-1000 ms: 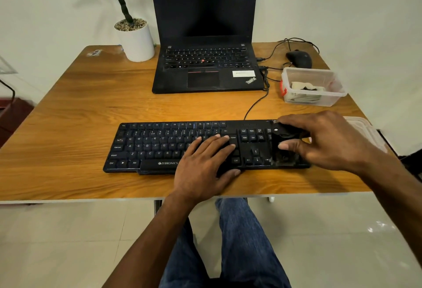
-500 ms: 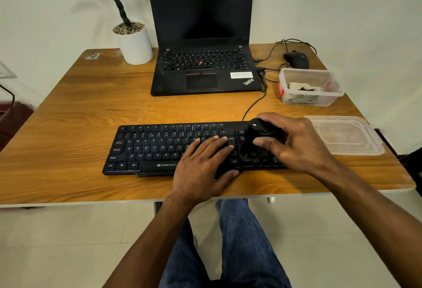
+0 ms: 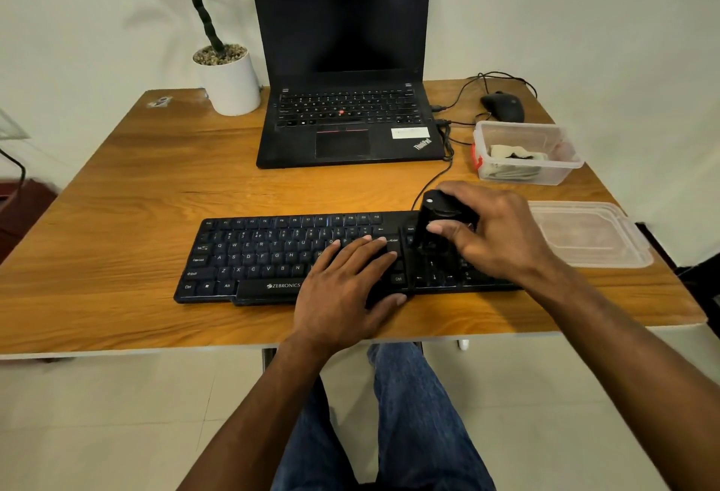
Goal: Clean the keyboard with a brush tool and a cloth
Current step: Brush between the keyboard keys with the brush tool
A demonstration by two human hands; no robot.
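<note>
A black keyboard [image 3: 272, 253] lies along the near part of the wooden table [image 3: 136, 186]. My left hand [image 3: 346, 288] rests flat on the keys right of its middle, fingers straight. My right hand [image 3: 491, 233] grips a black brush tool [image 3: 430, 225], which stands upright on the keys between the Enter key and the number pad. The brush's bristles are hard to make out against the dark keys. A pale cloth [image 3: 514, 157] lies inside a clear plastic box [image 3: 561, 171] at the back right.
An open black laptop [image 3: 346, 116] stands behind the keyboard, its cable running to the keyboard. A white potted plant [image 3: 230, 81] is at the back left, a black mouse [image 3: 502, 106] at the back right. A clear lid [image 3: 592, 233] lies right of the keyboard.
My right hand has carried the brush leftward from the number pad's right end to the keys beside Enter. My left hand has stayed flat on the keyboard.
</note>
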